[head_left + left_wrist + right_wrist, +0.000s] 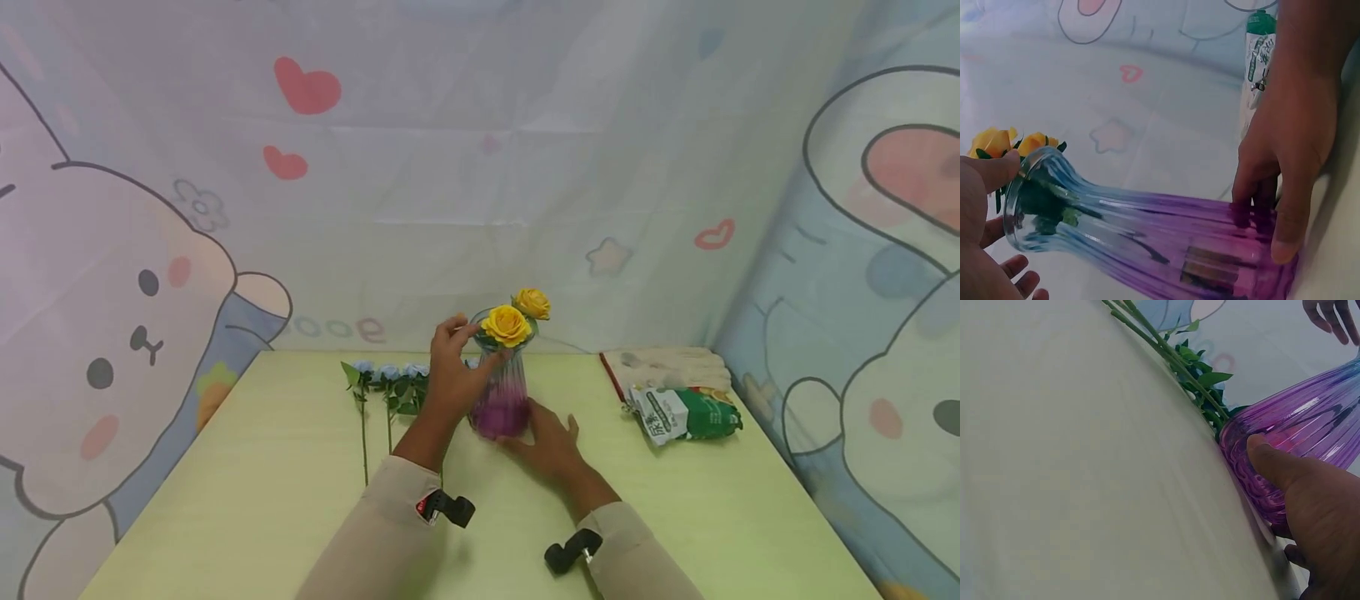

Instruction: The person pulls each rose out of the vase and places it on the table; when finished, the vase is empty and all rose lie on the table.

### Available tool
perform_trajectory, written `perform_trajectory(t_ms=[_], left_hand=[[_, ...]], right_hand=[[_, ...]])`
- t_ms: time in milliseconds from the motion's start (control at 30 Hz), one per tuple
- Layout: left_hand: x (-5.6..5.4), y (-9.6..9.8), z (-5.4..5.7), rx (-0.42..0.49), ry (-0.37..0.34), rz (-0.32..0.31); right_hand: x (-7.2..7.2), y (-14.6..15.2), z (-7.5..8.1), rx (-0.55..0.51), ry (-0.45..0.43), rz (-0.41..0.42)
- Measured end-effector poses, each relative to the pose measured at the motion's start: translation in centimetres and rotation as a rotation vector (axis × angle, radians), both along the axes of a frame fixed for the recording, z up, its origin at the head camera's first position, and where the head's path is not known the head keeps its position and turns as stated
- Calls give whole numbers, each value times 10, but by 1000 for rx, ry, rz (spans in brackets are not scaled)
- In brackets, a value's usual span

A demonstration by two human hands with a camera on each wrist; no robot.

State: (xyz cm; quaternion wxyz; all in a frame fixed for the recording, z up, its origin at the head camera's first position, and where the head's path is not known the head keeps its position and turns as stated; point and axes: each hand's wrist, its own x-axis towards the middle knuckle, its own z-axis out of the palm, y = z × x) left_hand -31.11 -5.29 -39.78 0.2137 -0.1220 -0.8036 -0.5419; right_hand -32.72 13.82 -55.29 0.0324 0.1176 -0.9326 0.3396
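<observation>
A ribbed glass vase (504, 392), clear blue at the mouth and purple at the base, stands upright on the table. Two yellow roses (506, 326) rise from its mouth, and their dark stems show through the glass (1141, 231). My left hand (457, 371) holds the rim, with the thumb on one side and a finger on the other; its remaining fingers are loosely bent and apart from the glass. Low down, my right hand (551, 446) grips the purple base, its thumb (1272, 462) pressed along the side.
Pale blue roses (388, 372) with green leaves and long stems lie on the table (262, 500), left of the vase. Toward the back right are a green and white packet (686, 414) and a pale cloth-like item (667, 367) with a red edge. A printed curtain (450, 167) hangs behind.
</observation>
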Motion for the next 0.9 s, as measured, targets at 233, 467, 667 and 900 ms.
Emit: perform_trajectory(t_ms=[233, 467, 667, 900], left_hand=[[-8, 17, -4, 30, -6, 91], [-7, 28, 2, 134, -110, 124], [-7, 29, 9, 132, -52, 156], [-8, 11, 18, 209, 29, 123]], right_hand=[[0, 0, -4, 29, -9, -12], [1, 0, 1, 21, -13, -14], [0, 1, 0, 22, -8, -9], [-2, 1, -2, 38, 25, 0]])
